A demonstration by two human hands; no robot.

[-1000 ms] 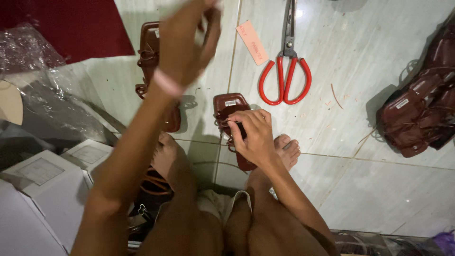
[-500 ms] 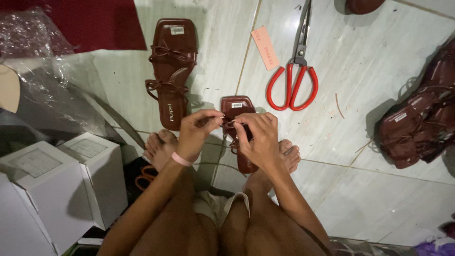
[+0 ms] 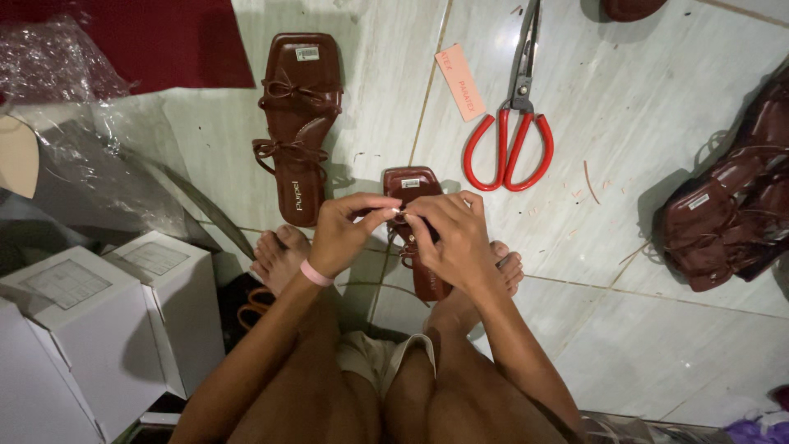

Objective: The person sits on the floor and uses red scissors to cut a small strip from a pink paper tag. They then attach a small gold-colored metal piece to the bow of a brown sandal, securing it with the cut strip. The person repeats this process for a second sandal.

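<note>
A dark brown flat sandal (image 3: 415,187) lies on the tiled floor between my feet, its toe end pointing away from me. Both hands meet over its straps. My left hand (image 3: 345,232), with a pink band on the wrist, pinches a thin strap with fingertips together. My right hand (image 3: 456,238) covers the sandal's middle and grips the strap from the other side. The heel half of the sandal is hidden under my right hand. A matching brown sandal (image 3: 297,123) with bow straps lies flat on the floor to the left, untouched.
Red-handled scissors (image 3: 511,123) and a pink paper tag (image 3: 459,82) lie beyond my hands. A heap of brown sandals (image 3: 727,214) sits at the right. White boxes (image 3: 99,304) stand at the lower left, clear plastic wrap (image 3: 90,107) above them, a dark red mat (image 3: 164,41) beyond.
My left hand came down from high in front of the camera to the sandal's straps, joining the right hand. The right hand stayed on the sandal. The view shifted slightly.
</note>
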